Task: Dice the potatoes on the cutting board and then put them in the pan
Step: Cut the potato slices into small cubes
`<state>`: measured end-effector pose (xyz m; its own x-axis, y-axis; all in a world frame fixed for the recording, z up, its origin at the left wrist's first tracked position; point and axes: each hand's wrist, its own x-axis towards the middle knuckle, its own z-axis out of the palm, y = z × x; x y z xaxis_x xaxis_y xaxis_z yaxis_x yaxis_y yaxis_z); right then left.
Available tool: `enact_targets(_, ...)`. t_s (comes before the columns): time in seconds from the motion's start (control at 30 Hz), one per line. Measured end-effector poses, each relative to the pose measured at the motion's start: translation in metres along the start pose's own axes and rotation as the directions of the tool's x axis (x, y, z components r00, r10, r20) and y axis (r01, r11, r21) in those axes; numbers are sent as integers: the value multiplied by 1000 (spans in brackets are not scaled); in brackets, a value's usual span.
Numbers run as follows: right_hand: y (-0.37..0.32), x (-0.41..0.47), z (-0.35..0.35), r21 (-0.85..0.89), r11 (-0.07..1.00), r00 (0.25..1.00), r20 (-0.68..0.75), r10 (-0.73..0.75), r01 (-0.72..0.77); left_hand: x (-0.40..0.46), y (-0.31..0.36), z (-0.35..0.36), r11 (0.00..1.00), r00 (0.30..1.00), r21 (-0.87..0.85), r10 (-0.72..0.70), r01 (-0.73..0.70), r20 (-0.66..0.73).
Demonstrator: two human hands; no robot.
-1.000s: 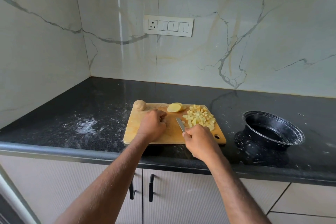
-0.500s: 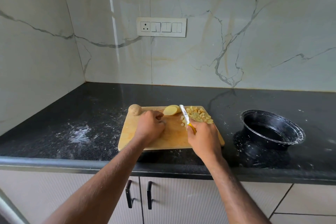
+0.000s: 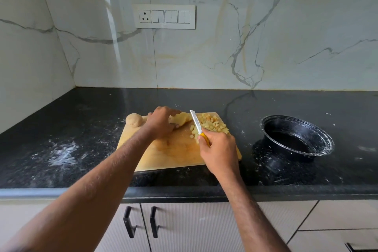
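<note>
A wooden cutting board (image 3: 171, 155) lies on the black counter. At its far edge my left hand (image 3: 161, 121) grips a peeled potato half (image 3: 181, 118). My right hand (image 3: 219, 149) holds a knife (image 3: 196, 124) by its yellow handle, blade pointing away, beside the potato half. A pile of diced potato (image 3: 212, 125) sits on the board's far right corner, just right of the blade. A whole unpeeled potato (image 3: 134, 120) rests on the far left corner. The black pan (image 3: 296, 137) stands to the right of the board, with nothing visible inside.
The black counter (image 3: 61, 129) carries white powdery smears left of the board and around the pan. A marble wall with a switch plate (image 3: 163, 16) rises behind. Cabinet doors with black handles (image 3: 141, 222) sit below the counter's front edge.
My left hand moved from the board's middle to the far edge and took hold of the potato half. My right hand lifted the knife and drew back slightly from the diced pile.
</note>
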<state>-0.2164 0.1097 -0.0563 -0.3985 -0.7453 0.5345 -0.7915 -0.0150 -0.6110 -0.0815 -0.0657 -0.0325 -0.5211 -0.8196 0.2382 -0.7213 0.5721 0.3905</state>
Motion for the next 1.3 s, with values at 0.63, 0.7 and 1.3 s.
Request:
enact_targets(0.63, -1, -3, -3, 41, 999, 1000, -12, -10, 10, -44, -6, -34, 844, 955, -448, 274, -295, -113)
enact_targets(0.7, -1, -3, -2, 27, 999, 1000, -9, -23, 23, -55, -14, -33, 816, 953, -499, 294, -292, -77)
enact_targets(1.3, -3, -7, -2, -87, 990, 994, 12, -106, 107, -85, -24, -23, 992, 998, -108, 55, -59, -38)
